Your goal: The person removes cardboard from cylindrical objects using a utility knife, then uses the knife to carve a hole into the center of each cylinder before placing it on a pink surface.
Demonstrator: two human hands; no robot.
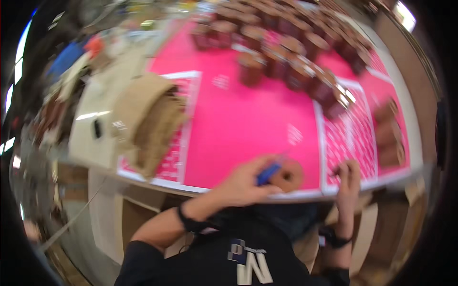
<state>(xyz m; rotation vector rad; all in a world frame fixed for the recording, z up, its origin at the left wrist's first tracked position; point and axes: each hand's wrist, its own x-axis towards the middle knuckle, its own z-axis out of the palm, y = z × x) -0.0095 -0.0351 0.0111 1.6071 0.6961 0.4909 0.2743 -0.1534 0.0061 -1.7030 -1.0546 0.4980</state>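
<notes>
Just inside the bench's near edge stands a brown roll [292, 171], its round hole facing up, with a small blue object [268, 174] pressed close to its left side. The left hand [243, 183] has its grip closed around the blue object, the thumb reaching to the foot of the roll. Further right, the right hand [349, 180] is at the near edge over a white-and-pink printed strip [348, 138], fingers bent; a dark spot shows by the fingertips, but blur hides whether that grip holds anything.

Beneath them, a bright pink sheet [229, 133] covers much of the bench [98, 148]. Beyond the hands, many brown rolls [300, 71] stand crowded toward the far side, and a few more brown cylinders [389, 136] sit at the right edge. A crumpled brown paper bag [143, 121] lies on the left. Dark bands circle both wrists, and cardboard boxes [143, 205] show below the bench.
</notes>
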